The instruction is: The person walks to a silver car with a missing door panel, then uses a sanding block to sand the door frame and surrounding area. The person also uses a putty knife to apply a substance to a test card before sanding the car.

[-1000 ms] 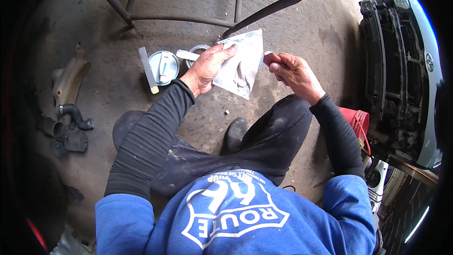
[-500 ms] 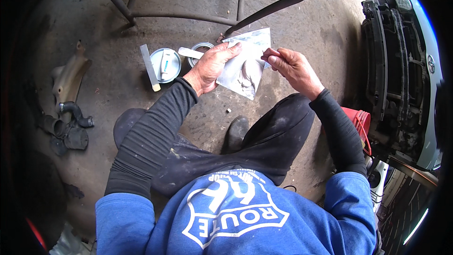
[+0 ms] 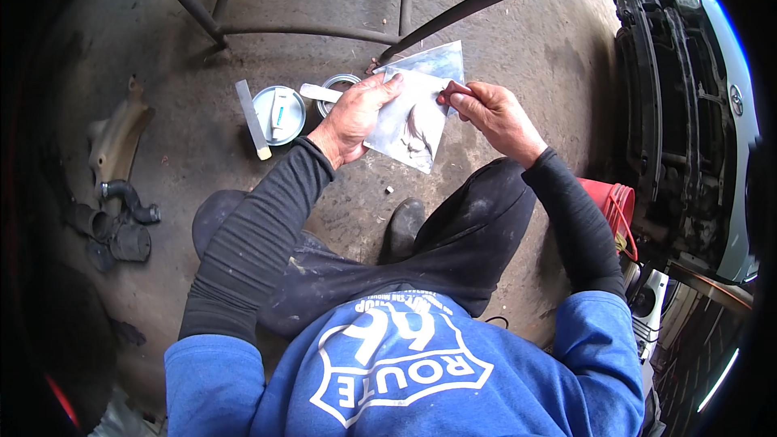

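Observation:
My left hand (image 3: 354, 120) grips a flat, pale, square sheet (image 3: 392, 113) by its left edge, thumb on top. A smear of light grey paste (image 3: 422, 125) lies on its right half. Pinched in my right hand (image 3: 503, 120) is a small reddish-brown spreader (image 3: 455, 91), its edge over the sheet's right side by the paste. Left of my hands, a round tin (image 3: 341, 81) stands on the floor, partly hidden by my left hand, with a white stick (image 3: 320, 93) across its rim. Beside it a round lid (image 3: 295, 128) carries a small white tube (image 3: 278, 113).
A long flat strip (image 3: 252, 117) leans at the lid's left. Ahead stands a dark metal tube frame (image 3: 316, 31). Car parts (image 3: 121, 137) and black hoses (image 3: 129, 235) lie far left. At right are a red bucket (image 3: 609, 202) and a car front without its bumper (image 3: 672, 113).
My right hand has turned slightly, and the spreader now shows more over the sheet. The sheet has tilted a little in my left hand. The whole view has shifted slightly.

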{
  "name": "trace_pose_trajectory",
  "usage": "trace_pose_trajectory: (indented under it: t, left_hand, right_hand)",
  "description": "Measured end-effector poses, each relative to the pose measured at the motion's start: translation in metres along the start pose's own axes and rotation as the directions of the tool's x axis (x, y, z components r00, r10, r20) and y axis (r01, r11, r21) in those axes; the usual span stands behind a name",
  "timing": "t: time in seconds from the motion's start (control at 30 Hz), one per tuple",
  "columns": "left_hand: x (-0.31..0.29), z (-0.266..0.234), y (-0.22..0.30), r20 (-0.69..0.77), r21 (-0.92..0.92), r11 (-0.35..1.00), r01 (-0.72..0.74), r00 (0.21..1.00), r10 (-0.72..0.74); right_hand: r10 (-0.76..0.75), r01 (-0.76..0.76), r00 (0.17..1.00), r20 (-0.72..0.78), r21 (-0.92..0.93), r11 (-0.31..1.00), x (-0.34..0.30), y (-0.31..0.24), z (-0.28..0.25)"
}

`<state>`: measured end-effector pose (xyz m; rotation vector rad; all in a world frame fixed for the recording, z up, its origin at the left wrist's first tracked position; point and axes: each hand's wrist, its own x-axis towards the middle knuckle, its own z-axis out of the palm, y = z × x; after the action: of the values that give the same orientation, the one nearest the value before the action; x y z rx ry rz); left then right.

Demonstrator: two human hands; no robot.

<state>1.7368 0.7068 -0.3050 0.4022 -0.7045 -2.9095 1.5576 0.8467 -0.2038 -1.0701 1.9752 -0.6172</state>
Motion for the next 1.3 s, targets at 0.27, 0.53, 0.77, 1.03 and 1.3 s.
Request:
trace_pose_trajectory:
  t: [0.27, 0.53, 0.77, 1.03, 1.3]
  left_hand:
    - [-0.002, -0.002, 0.021, -0.123, -0.017, 0.996, -0.086, 0.989, 0.083]
    - [0.004, -0.017, 0.039, -0.112, -0.016, 0.986, -0.164, 0.980, 0.161]
    - [0.012, -0.006, 0.036, -0.118, 0.021, 0.986, -0.165, 0.979, 0.166]
    - [-0.010, 0.016, 0.029, -0.135, 0.018, 0.986, -0.163, 0.977, 0.164]
    - [-0.098, 0.140, 0.037, -0.386, 0.043, 0.997, -0.057, 0.920, 0.069]
  right_hand:
    - [0.028, -0.024, 0.996, -0.083, 0.037, 0.999, -0.009, 0.005, 0.006]
    - [-0.189, 0.320, 0.877, -0.443, 0.243, 0.916, -0.008, -0.033, -0.057]
    - [-0.765, 0.486, 0.569, -0.302, -0.627, 0.609, 0.109, -0.142, -0.113]
    - [-0.756, 0.490, 0.625, -0.195, -0.656, 0.574, 0.168, -0.165, -0.112]
    - [-0.379, 0.106, 0.725, -0.575, -0.451, 0.886, -0.072, -0.036, -0.178]
